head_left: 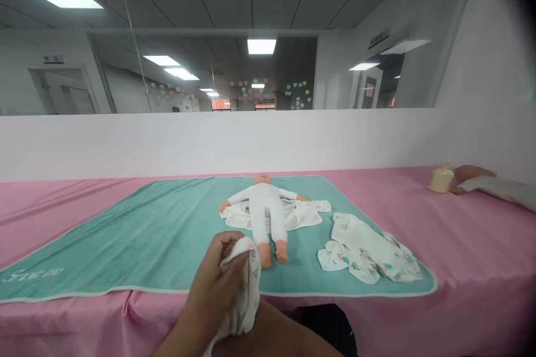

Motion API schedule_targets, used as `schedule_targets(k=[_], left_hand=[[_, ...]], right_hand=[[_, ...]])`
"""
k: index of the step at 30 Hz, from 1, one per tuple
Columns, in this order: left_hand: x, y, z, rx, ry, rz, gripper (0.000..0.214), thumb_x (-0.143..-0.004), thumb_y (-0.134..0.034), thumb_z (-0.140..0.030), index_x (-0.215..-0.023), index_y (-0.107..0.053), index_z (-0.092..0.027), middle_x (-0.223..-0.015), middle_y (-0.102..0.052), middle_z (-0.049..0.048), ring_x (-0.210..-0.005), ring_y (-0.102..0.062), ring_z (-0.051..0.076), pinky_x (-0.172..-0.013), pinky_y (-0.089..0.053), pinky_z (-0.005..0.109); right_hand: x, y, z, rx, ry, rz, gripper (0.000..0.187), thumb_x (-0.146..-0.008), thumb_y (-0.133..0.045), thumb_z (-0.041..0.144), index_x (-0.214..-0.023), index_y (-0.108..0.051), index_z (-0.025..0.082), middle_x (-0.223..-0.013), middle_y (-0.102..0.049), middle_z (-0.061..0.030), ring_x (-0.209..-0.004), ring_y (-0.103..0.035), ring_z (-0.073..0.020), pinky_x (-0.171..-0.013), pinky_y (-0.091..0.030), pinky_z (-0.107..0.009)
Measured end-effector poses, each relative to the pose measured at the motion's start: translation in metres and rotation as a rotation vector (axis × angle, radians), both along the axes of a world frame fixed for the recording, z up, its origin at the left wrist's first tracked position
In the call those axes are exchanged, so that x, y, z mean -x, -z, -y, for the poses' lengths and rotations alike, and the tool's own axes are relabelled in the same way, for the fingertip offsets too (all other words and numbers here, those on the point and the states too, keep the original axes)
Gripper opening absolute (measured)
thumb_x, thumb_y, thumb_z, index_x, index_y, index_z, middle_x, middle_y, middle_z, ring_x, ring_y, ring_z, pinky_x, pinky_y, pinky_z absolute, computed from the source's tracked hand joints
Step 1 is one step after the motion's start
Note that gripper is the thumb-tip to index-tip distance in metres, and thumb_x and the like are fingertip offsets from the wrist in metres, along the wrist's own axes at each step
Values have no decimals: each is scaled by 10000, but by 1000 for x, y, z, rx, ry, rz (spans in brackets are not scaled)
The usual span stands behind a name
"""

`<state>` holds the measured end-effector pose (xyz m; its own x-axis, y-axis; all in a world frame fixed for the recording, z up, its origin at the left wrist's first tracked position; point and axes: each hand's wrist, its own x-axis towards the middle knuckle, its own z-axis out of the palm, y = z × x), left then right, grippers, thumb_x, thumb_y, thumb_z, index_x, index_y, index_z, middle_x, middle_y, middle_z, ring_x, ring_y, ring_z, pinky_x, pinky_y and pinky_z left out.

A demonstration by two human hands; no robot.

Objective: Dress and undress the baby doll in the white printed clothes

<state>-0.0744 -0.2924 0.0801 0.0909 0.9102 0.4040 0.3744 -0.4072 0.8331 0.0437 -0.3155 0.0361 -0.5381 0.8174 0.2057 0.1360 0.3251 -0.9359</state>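
My left hand [213, 284] is closed on a bunched white patterned garment [245, 290] at the near edge of the teal mat [146, 234]. My right forearm [288, 337] comes in from below, and its hand is hidden behind the garment and my left hand. Just beyond them a baby doll [266, 206] in a white suit lies on its back, its feet towards me. Under the doll an opened white garment [304, 215] is spread out.
A crumpled white garment with teal prints [368, 254] lies on the mat's right corner. The mat rests on a pink-covered table [460, 245]. A second doll [477, 178] with a cream cap [441, 179] lies at the far right. A white partition wall [251, 142] runs behind the table.
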Motion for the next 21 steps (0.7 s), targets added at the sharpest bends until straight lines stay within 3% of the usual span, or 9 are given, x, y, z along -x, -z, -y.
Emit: schedule_targets(k=[4, 7, 9, 11, 12, 14, 16, 18, 21], left_hand=[[33, -9, -30, -131, -115, 83, 356, -820, -487, -379, -1152, -448, -259, -1244, -478, 45, -1146, -469, 214, -892, -455, 341], [41, -7, -55, -123, -73, 96, 489, -810, -489, -422, -1266, -359, -303, -1351, -366, 38, -1210, -409, 226, -906, -457, 339], [41, 5, -74, -41, -41, 104, 589, -778, -524, -433, -1306, -293, -310, -1360, -336, 54, -1117, -491, 222, -803, -510, 319], [42, 25, -95, 116, -25, 118, 642, -758, -535, -415, -1319, -251, -288, -1299, -380, 83, -910, -588, 186, -643, -534, 296], [44, 37, -107, 207, -35, 121, 629, -758, -520, -399, -1312, -259, -256, -1228, -430, 93, -807, -604, 167, -583, -528, 294], [52, 59, -129, 339, -76, 74, 518, -748, -506, -371, -1208, -395, -159, -1089, -499, 104, -788, -608, 179, -632, -531, 328], [60, 77, -152, 273, -160, 18, 424, -758, -477, -355, -1116, -468, -129, -1119, -460, 122, -944, -580, 216, -760, -516, 362], [64, 88, -172, 154, -198, -44, 398, -800, -433, -371, -1131, -469, -153, -1221, -392, 127, -1101, -500, 239, -856, -481, 391], [56, 100, -198, 9, -77, -204, 411, -858, -379, -409, -1212, -440, -209, -1314, -375, 101, -1220, -399, 237, -982, -390, 444]], right_hand=[[17, -22, -46, 187, -23, -421, 444, -719, -630, 382, -1116, -551, 199, -1006, -610, -42, -959, -571, -207, -800, -468, -319], [30, -42, -105, 142, 182, -630, 431, -774, -557, 427, -1123, -543, 176, -1056, -595, -62, -949, -571, -201, -851, -449, -355], [33, -43, -147, -13, 403, -527, 402, -792, -525, 405, -1124, -541, 179, -1071, -587, -59, -1012, -541, -205, -927, -396, -375], [29, -30, -182, -236, 553, -200, 334, -803, -488, 318, -1105, -547, 189, -1102, -570, -56, -1096, -481, -207, -1001, -309, -394], [24, -19, -194, -361, 530, 23, 313, -789, -482, 258, -1086, -552, 190, -1128, -557, -61, -1121, -456, -213, -1012, -285, -408], [13, 8, -209, -580, 323, 465, 324, -715, -508, 154, -1032, -571, 175, -1172, -531, -83, -1138, -427, -238, -1009, -265, -441], [1, 28, -212, -706, 138, 753, 337, -649, -551, 123, -984, -584, 147, -1151, -540, -110, -1118, -436, -258, -1017, -229, -474], [-11, 32, -212, -709, 24, 831, 276, -652, -581, 165, -928, -600, 149, -1058, -585, -95, -1046, -490, -245, -1011, -238, -474], [-34, 13, -220, -511, -113, 599, 220, -781, -513, 287, -958, -610, 199, -1005, -616, -38, -960, -551, -187, -935, -365, -365]])
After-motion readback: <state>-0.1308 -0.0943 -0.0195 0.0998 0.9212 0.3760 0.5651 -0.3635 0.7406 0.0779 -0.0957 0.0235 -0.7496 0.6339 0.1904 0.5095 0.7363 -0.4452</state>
